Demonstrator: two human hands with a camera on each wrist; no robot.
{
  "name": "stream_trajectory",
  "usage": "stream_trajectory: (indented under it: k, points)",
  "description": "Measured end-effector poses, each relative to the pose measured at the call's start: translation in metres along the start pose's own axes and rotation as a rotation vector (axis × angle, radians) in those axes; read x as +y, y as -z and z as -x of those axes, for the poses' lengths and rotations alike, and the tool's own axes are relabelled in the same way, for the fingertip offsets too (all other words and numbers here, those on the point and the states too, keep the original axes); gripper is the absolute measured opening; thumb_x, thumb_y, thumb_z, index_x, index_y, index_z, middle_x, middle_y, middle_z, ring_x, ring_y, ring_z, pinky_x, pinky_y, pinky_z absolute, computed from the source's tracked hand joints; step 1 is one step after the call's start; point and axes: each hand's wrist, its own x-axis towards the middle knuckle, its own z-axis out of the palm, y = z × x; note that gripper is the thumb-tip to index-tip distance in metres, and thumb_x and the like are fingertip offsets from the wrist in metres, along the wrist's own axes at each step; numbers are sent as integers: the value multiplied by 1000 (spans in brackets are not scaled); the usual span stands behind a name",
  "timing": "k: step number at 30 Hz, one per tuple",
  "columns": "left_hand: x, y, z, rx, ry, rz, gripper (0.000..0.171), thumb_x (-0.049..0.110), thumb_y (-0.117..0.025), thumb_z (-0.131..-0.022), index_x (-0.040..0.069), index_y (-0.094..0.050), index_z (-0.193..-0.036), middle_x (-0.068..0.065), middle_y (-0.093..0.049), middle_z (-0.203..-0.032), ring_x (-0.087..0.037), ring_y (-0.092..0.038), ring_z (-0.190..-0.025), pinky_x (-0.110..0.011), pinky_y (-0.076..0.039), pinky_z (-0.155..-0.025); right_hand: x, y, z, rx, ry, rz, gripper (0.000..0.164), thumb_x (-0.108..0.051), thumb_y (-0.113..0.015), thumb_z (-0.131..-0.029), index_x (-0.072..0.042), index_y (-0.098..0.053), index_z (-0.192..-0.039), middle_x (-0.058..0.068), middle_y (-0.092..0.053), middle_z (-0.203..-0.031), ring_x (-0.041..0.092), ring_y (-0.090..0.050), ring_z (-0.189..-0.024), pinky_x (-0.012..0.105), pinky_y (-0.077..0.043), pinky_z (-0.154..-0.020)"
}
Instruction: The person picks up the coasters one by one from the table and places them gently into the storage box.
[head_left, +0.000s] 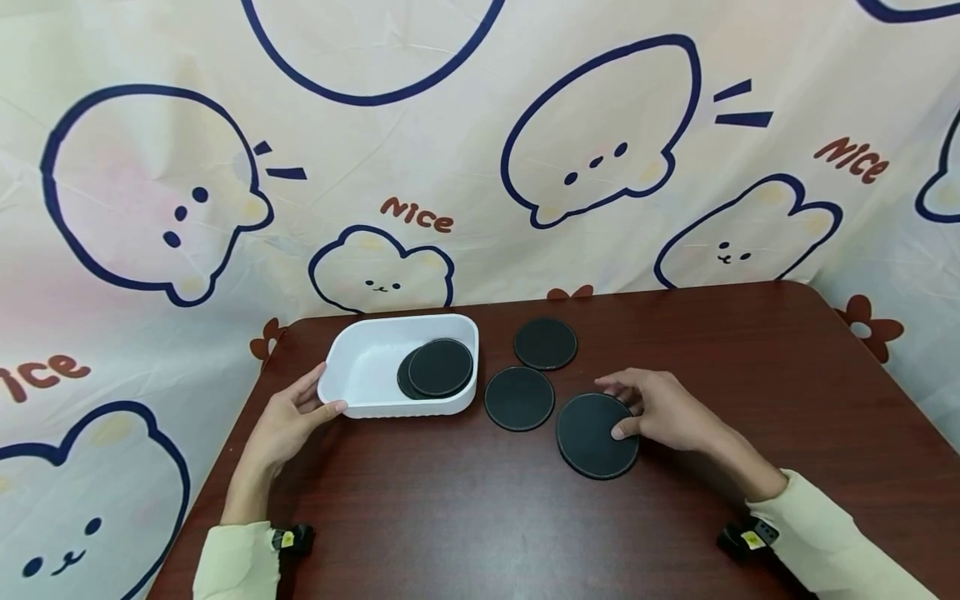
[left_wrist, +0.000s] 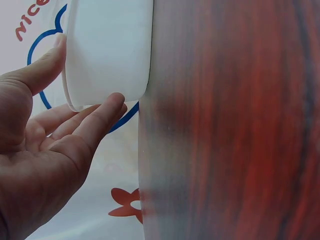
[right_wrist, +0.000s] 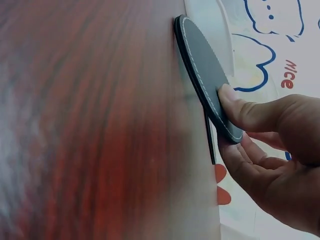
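My right hand (head_left: 663, 408) pinches a round black coaster (head_left: 588, 437) with pale edge stitching, thumb on its top face and fingers beneath. In the right wrist view the coaster (right_wrist: 205, 75) is tilted, its near edge raised in the hand. At the far left, my left hand (head_left: 288, 421) holds the left end of a white plastic bin (head_left: 360, 358). The left wrist view has the thumb at the rim of the bin (left_wrist: 107, 55) and the fingers against its end wall. Inside the bin, at its right end, a coaster (head_left: 441, 367) overlaps another beneath it.
Two more black coasters, a nearer one (head_left: 519, 398) and a farther one (head_left: 545, 343), lie between the bin and my right hand. The dark wooden table (head_left: 465, 525) ends at the back against a printed cloth (head_left: 480, 167).
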Motion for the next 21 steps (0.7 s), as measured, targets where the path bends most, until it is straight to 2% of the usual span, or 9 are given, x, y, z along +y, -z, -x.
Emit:
stream_trajectory:
  k: [6, 11, 21]
  points:
    - [0, 0, 0, -2, 5, -5, 91, 26, -77, -102, 14, -21, -172, -24, -32, -173, -46, -48, -151, -44, -48, -108, 3, 4, -2, 23, -21, -41, 52, -5, -91, -83, -5, -73, -131, 2, -76, -100, 16, -69, -88, 23, -58, -73]
    - [0, 0, 0, -3, 1, -6, 91, 26, -77, -102, 13, -21, -172, -24, -32, -173, -45, -48, -150, -44, -48, -108, 7, 5, -3, 15, -28, -107, 49, -6, -88, -87, -4, -70, -133, 5, -78, -104, 14, -74, -90, 22, -61, -76]
    - [0, 0, 0, 2, -3, -9, 91, 26, -77, -102, 13, -21, -172, -24, -32, -172, -45, -48, -150, -44, -47, -108, 12, 10, -2, -55, -118, -394, 46, -7, -77, -99, 3, -63, -142, 19, -73, -116, 17, -78, -93, 28, -66, -79]
